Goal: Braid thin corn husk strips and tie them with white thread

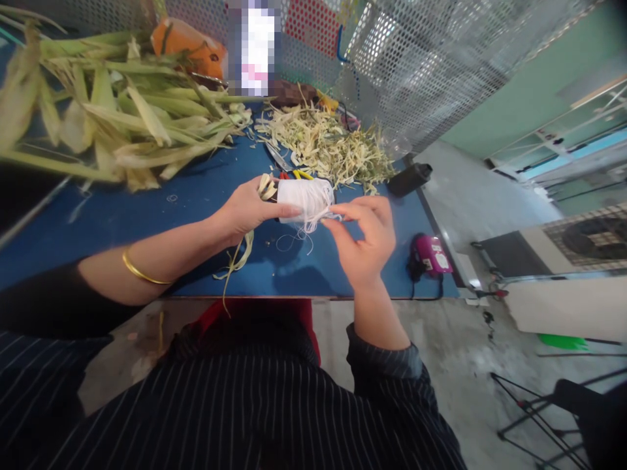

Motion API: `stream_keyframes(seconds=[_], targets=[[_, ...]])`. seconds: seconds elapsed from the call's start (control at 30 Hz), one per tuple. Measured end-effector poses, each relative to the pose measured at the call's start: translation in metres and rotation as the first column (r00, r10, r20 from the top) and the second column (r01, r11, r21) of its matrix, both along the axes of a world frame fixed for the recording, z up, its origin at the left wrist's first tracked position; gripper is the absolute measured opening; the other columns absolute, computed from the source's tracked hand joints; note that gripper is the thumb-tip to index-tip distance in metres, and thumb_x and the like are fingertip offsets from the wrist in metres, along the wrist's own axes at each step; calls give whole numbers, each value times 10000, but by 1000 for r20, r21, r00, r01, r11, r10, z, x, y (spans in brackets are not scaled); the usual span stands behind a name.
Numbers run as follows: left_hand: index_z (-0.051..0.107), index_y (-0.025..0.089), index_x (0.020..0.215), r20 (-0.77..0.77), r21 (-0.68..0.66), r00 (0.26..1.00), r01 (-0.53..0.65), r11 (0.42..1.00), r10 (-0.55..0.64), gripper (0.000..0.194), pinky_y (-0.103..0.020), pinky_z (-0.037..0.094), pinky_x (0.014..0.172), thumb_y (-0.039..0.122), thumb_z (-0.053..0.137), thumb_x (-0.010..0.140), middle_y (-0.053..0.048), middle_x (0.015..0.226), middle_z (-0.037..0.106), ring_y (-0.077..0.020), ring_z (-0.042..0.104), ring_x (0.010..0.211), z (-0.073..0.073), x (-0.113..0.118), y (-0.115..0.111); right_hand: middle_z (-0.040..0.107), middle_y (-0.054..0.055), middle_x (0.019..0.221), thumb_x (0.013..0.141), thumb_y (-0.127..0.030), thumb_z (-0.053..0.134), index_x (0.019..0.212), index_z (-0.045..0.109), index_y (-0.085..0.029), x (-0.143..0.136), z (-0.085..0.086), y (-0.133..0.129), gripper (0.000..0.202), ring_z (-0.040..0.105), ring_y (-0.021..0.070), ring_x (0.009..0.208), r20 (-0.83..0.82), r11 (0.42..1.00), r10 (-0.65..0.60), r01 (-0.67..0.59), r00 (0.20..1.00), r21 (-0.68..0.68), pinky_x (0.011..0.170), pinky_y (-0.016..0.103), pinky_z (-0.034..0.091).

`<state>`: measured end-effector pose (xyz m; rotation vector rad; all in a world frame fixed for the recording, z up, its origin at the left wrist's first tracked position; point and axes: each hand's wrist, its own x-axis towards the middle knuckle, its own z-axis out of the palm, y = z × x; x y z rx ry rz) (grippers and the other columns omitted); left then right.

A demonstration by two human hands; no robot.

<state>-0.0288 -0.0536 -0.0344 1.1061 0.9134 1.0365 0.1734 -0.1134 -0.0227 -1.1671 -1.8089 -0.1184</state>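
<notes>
A spool of white thread is held above the blue table. My left hand grips it from the left, thumb across the wound thread, and a pale strip of corn husk also shows at those fingers. At the spool's right end, my right hand pinches loose strands of the thread, and a few loops dangle below. Just behind the spool lie scissors and yellow handles. A thin husk strip hangs beneath my left wrist.
Long corn husks pile up at the left, shredded husk at the back. A black bottle lies by the right edge, near a magenta device with a cord. Perforated metal mesh borders the back.
</notes>
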Motion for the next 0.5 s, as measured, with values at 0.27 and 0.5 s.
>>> stream_keyframes(seconds=[0.27,0.5], targets=[[606,147,927,15,3,1000,-19,1000,19,460,-230,485,661,139,859,543,-28,869,678,-139,622,792,4,0,-2,585,21,881,882,-301,619,845,644,-271,-5,-6,3,54,595,196,864,261,992,-111,90,959,90,791,392,455],[630,174,876,12,-11,999,-47,999,47,416,-239,412,523,189,888,550,18,641,589,-143,566,667,3,-2,1,690,12,972,872,-229,619,866,586,-268,2,-8,-5,51,665,207,938,200,995,-33,13,979,100,826,403,495]])
